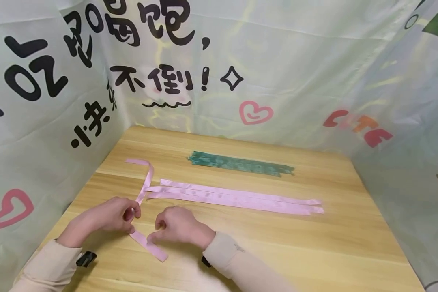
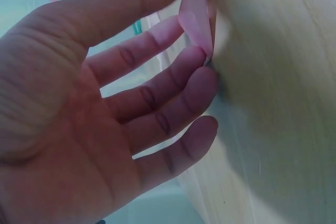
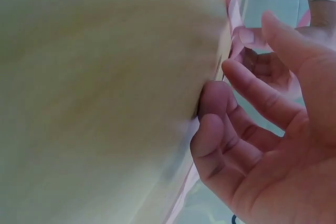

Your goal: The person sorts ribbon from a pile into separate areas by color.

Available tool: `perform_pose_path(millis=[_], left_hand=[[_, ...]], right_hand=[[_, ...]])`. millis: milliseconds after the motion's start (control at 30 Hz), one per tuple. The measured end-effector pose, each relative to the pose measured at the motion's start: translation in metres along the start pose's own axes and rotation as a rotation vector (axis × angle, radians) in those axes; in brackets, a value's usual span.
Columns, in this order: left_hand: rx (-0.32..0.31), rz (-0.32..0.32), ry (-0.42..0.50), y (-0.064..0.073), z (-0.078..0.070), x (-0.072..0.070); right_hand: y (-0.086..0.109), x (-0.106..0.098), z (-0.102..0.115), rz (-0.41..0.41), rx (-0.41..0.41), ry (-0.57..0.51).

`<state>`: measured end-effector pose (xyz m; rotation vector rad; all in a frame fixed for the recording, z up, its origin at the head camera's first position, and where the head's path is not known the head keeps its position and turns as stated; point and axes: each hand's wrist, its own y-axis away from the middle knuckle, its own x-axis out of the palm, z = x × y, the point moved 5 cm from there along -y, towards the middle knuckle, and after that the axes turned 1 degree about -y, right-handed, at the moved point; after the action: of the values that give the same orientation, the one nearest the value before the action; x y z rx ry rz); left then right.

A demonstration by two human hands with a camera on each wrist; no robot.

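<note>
A narrow pink ribbon lies bent on the wooden table, its far end curling leftward and its near end angled toward the front. My left hand pinches it partway along between thumb and forefinger. The left wrist view shows the pinched ribbon folding at the fingertips, while the other fingers stay loosely bent. My right hand is just right of the ribbon's near part, thumb close to it. In the right wrist view this hand has loosely bent fingers, the thumb apart from them and nothing held between.
Several pink ribbon strips lie side by side across the middle of the wooden table. Behind them is a bundle of dark green strips. Printed cloth walls close off the back and both sides.
</note>
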<state>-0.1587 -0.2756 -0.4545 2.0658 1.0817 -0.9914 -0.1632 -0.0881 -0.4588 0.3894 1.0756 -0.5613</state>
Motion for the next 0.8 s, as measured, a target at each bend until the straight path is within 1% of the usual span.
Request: perform_pose_path(millis=[133, 233, 367, 467, 567, 633, 667, 800], left_hand=[[0.0, 0.005, 0.011, 0.002, 0.001, 0.0], [-0.008, 0.024, 0.025, 0.004, 0.002, 0.0], [-0.014, 0.04, 0.04, 0.006, 0.001, 0.002], [-0.032, 0.052, 0.049, 0.006, 0.001, 0.002], [-0.041, 0.06, 0.052, 0.006, 0.001, 0.003], [-0.029, 0.055, 0.051, 0.006, 0.0, 0.003], [-0.014, 0.049, 0.043, 0.005, 0.0, 0.003], [0.036, -0.002, 0.006, 0.001, -0.001, 0.003]], right_hand=[[-0.001, 0.005, 0.008, 0.041, -0.022, 0.083], [-0.002, 0.008, 0.01, 0.061, -0.006, 0.115], [-0.002, 0.009, 0.009, 0.058, 0.014, 0.089], [-0.002, 0.008, 0.006, 0.042, 0.007, 0.071], [-0.003, 0.006, 0.002, 0.024, 0.021, 0.059], [-0.003, 0.004, -0.001, 0.012, 0.038, 0.054], [-0.003, 0.004, -0.003, 0.004, 0.045, 0.051], [-0.002, 0.003, -0.005, -0.018, 0.053, 0.045]])
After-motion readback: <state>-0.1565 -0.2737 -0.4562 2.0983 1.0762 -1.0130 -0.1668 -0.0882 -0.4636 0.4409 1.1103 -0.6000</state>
